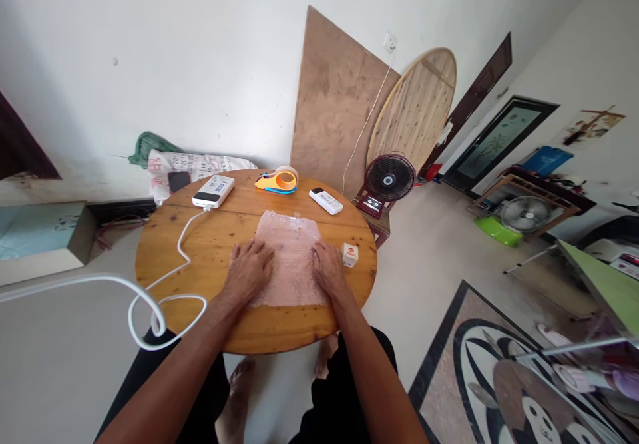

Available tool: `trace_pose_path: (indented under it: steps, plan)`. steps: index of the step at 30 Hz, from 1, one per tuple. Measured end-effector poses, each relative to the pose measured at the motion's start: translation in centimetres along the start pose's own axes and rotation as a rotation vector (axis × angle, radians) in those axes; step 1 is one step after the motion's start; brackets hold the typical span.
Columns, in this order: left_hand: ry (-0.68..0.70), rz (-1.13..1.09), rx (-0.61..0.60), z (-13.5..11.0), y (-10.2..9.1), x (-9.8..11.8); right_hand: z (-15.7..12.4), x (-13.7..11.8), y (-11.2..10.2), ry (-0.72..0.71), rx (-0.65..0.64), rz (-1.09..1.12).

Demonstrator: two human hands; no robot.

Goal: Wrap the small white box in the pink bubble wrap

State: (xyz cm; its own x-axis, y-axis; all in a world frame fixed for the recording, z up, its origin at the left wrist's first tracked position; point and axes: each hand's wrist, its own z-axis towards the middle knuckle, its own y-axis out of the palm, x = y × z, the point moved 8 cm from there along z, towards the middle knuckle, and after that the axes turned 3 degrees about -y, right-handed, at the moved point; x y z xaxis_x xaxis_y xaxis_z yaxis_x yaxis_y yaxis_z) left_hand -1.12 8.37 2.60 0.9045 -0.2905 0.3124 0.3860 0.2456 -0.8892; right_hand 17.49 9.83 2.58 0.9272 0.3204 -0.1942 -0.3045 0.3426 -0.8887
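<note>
A pinkish sheet of bubble wrap [292, 257] lies flat on the round wooden table [164, 244]. My left hand [249, 267] rests palm down across its left edge, fingers stretched out. On the opposite edge, my right hand [327, 267] lies with its fingers extended over the wrap. Just right of that hand sits a small white box [350, 255] with a red mark. Beyond the sheet stands a yellow tape dispenser [277, 180] with a roll of tape.
A white power bank [213, 192] trails a white cable [184, 244] off the table's left side. Another white device [326, 201] lies at the back right. A black fan [389, 179] stands beyond the right edge. Boards [339, 98] lean against the wall.
</note>
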Motion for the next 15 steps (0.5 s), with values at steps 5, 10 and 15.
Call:
trace_pose_path:
  steps: [5, 10, 15]
  plan:
    - [-0.021, 0.035, 0.028, 0.0, 0.4, -0.3, 0.0, 0.2, 0.0, -0.010, 0.028, 0.032]
    - [0.050, 0.037, 0.089, 0.1, -0.1, 0.1, 0.0, 0.0, -0.1, -0.013, 0.013, 0.042]
    - [0.372, -0.068, -0.018, -0.6, 0.5, 3.2, 0.1, 0.1, 0.1, 0.004, -0.002, 0.030]
